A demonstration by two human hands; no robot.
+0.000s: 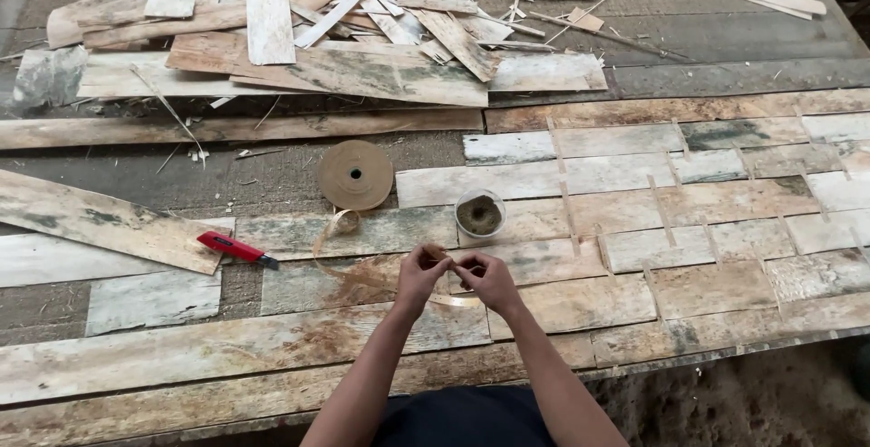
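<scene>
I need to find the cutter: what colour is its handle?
Red, with a dark tip; the utility knife shows clearly in the head view.

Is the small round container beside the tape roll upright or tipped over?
Upright. The small round container stands on the veneer sheets with its open mouth facing up, showing brownish contents inside.

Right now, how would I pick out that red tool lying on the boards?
Start at the brown paper tape roll lying flat on the veneer-covered worktable. Look down and left to the utility knife. It is slim and bright red, the only vivid colour among weathered wood strips.
</scene>
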